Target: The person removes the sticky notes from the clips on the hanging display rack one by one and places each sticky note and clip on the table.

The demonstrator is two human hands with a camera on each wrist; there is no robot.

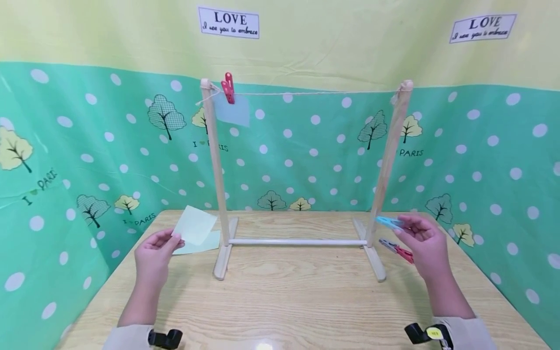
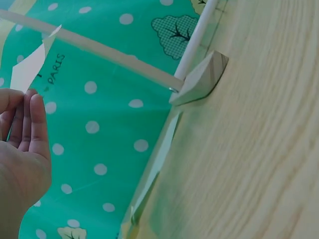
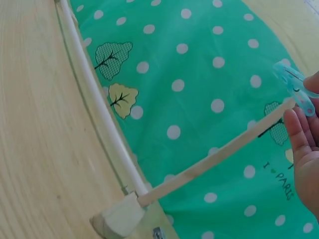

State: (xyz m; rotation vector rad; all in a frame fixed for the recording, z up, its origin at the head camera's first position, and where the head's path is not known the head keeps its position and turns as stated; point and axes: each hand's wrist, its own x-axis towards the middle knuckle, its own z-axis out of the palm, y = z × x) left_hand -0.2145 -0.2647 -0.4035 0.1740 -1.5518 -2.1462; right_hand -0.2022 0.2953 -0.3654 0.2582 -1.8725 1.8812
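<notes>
My left hand (image 1: 154, 253) pinches a pale green paper square (image 1: 195, 225) between thumb and fingers, held up above the table left of the wooden rack. Below it, more pale green paper (image 1: 205, 243) lies on the table. Over on the right, my right hand (image 1: 426, 243) holds a light blue clothespin (image 1: 389, 222) by one end, in front of the rack's right post. In the right wrist view the blue clothespin (image 3: 294, 88) sits between thumb and fingertips. A red clothespin (image 1: 228, 88) grips a light blue paper (image 1: 234, 111) on the string near the left post.
The wooden rack (image 1: 214, 165) stands mid-table, with a string (image 1: 306, 93) tied between its post tops and a white bar (image 1: 297, 241) low down. Beside its right foot lie grey and red clothespins (image 1: 398, 250). A dotted green curtain (image 1: 297, 184) hangs behind and at both sides.
</notes>
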